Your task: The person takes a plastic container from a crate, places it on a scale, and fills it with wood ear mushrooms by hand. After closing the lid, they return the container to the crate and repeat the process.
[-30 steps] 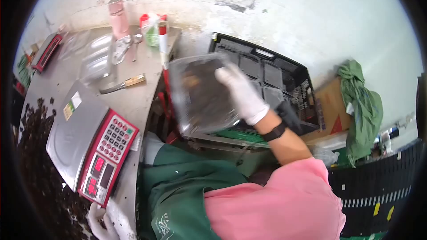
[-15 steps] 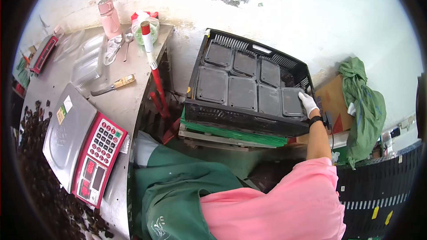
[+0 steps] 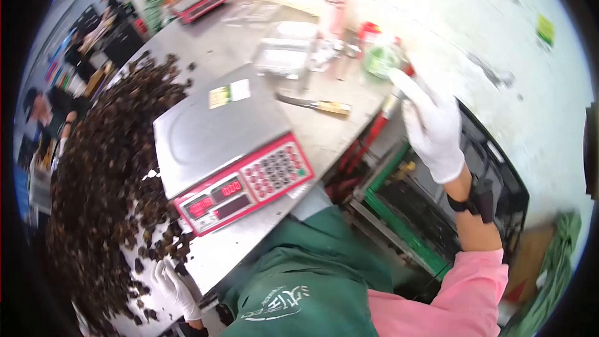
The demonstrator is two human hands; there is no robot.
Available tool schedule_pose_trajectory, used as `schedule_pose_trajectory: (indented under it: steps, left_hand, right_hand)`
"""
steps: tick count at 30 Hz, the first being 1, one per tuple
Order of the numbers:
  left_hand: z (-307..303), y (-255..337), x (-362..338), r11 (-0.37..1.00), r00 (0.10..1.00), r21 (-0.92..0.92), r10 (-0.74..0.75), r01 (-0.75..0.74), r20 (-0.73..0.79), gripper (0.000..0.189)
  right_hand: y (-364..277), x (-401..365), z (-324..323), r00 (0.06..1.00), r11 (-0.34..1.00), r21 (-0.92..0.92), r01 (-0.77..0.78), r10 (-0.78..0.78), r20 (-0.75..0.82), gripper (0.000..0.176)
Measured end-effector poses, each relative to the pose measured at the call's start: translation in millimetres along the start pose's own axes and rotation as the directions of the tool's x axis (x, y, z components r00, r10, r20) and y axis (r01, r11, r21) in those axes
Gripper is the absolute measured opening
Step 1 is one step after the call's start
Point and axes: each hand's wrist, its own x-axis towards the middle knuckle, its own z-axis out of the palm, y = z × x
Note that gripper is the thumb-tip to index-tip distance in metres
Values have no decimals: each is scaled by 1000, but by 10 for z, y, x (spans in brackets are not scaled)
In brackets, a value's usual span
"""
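My right hand (image 3: 430, 128), in a white glove with a black band at the wrist, is raised above the black crate (image 3: 499, 143) beside the table. Its fingers stretch out toward the upper left, with nothing visible in them. Flat dark trays (image 3: 483, 156) lie in the crate, partly hidden by my hand and arm. Close to the fingertips in the picture is a clear bag with green contents (image 3: 382, 59). My left hand is not in view. A co-worker's white-gloved hand (image 3: 176, 287) rests near the dark pile at lower left; its dark sleeve differs from my pink one.
On the metal table (image 3: 215, 262) stand a red digital scale (image 3: 218, 134), a knife (image 3: 318, 105), clear plastic boxes (image 3: 287, 50) and a pink flask (image 3: 334, 9). Dark, small pieces (image 3: 106, 168) are heaped at left. Another person (image 3: 53, 109) is beyond.
My right hand has left the tray in the crate and moved up and toward the table. The view has swung left, showing more of the dark pile and the people beyond.
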Motion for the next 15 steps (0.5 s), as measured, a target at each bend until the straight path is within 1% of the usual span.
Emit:
schedule_pose_trajectory:
  steps: [1,3,5,7,8,9,10,11,12,13,14,15]
  left_hand:
    - [71,-139,-48,989,998,-144,-43,36,-52,23]
    - [160,-358,-172,968,986,-249,-80,41,-148,21]
    - [162,-429,-263,969,987,-239,-93,59,-133,19]
    - [59,-74,-233,990,968,-77,-136,122,-213,17]
    - [55,-53,-226,992,964,-61,-122,110,-237,17]
    - [72,-83,-235,994,961,-50,-104,94,-255,17]
    - [78,-105,-263,993,954,-53,-119,109,-275,18]
    - [94,-114,-272,992,950,-66,-124,110,-287,20]
    - [80,-80,-255,990,952,-60,-139,128,-272,20]
    - [55,-40,-234,988,956,-62,-151,140,-252,20]
    - [43,-31,-220,994,960,-17,-113,112,-256,21]
    - [58,-36,-228,992,957,-24,-127,126,-262,22]
  right_hand:
    - [-4,206,330,999,996,80,32,-34,28,43]
    - [104,523,1096,993,980,166,111,-116,18,40]
    - [341,642,1948,974,978,201,59,-101,203,43]
    - [665,604,2798,922,978,190,91,-155,354,44]
    - [819,553,3145,885,981,143,129,-180,431,45]
    - [863,545,3327,834,980,196,25,-129,536,42]
    - [971,485,3547,794,982,186,-19,-98,600,44]
    - [1027,447,3652,768,992,125,-6,-75,635,38]
    - [1023,521,3723,631,999,-38,-18,41,774,32]
    - [981,528,3672,699,997,-81,-1,59,713,30]
    - [968,556,3617,711,983,-168,71,68,700,30]
    - [861,641,3547,663,978,-206,16,144,734,29]
